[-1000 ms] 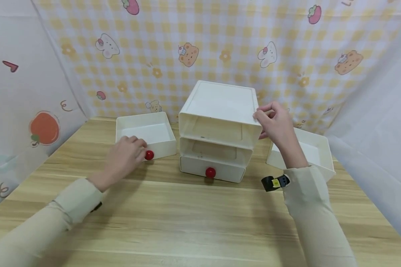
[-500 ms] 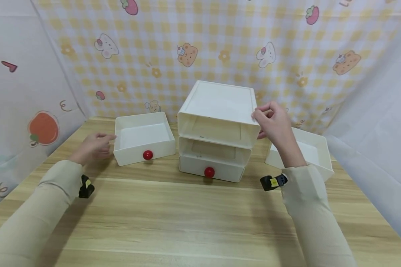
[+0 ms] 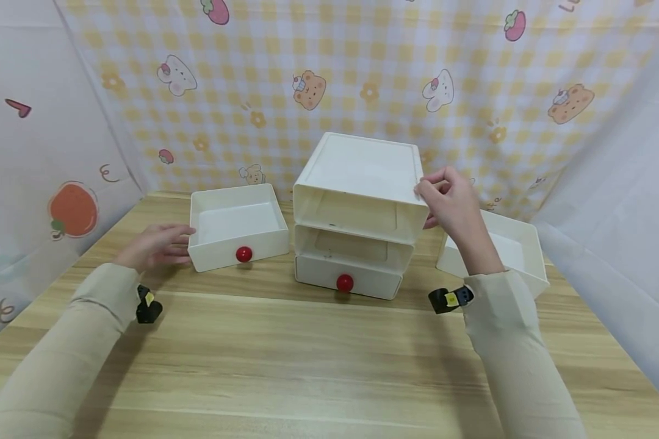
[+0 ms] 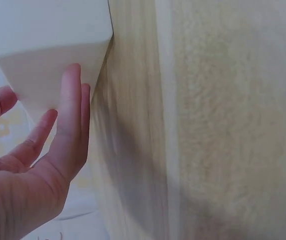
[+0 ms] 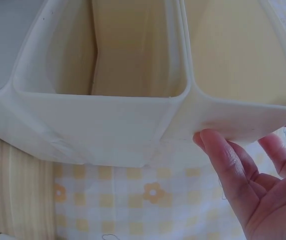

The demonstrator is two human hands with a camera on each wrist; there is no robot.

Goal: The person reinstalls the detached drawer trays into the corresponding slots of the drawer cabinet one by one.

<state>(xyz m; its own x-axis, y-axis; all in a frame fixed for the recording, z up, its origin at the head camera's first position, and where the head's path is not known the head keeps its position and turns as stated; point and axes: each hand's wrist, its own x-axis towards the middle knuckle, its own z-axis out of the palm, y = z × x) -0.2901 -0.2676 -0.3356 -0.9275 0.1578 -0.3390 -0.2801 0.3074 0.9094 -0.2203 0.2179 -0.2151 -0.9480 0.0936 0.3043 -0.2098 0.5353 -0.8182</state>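
Observation:
My left hand [image 3: 162,244] touches the left side of a loose white drawer [image 3: 236,253], fingers extended. In the left wrist view, several fingers [image 4: 71,100] lie against or close to its wall. The drawer has a red round knob [image 3: 244,254] on its front and is vacant inside. My right hand [image 3: 453,204] rests at the top right edge of a white stacked cabinet [image 3: 369,166], fingertips against its side in the right wrist view. Its upper two slots are hollow; the bottom holds a drawer [image 3: 318,273] with a red knob [image 3: 345,283].
Another white drawer [image 3: 522,247] lies right of the cabinet, partly behind the right forearm. A wooden table [image 3: 285,366] lies under everything. A yellow checked cloth [image 3: 351,61] hangs behind, with white cloth [image 3: 27,158] at the sides.
My left hand has moved left from the drawer's front near its knob to its left side, and its fingers have since spread more. The right hand stays at the cabinet.

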